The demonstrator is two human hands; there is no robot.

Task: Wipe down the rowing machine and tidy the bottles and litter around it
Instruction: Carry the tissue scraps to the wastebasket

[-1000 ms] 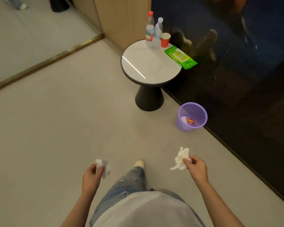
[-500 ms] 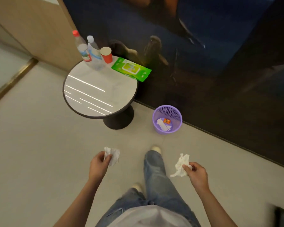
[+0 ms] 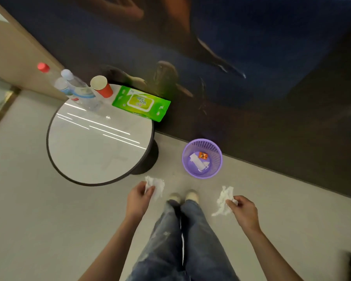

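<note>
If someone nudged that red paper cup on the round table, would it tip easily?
Probably. The red paper cup looks thin-walled and seems empty, so likely light. It narrows toward its base, so a nudge might topple it; lying down, it would probably roll in a curve.

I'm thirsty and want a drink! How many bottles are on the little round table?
2. A red-capped bottle stands at the table's far left edge; a white-capped bottle stands just right of it, beside the red cup. None seems hidden.

Round table (image 3: 93, 151) bearing two bottles (image 3: 80, 92), red cup (image 3: 102, 87), wipes pack (image 3: 141, 103), basket (image 3: 217, 167) on floor (image 3: 39, 209)
</note>
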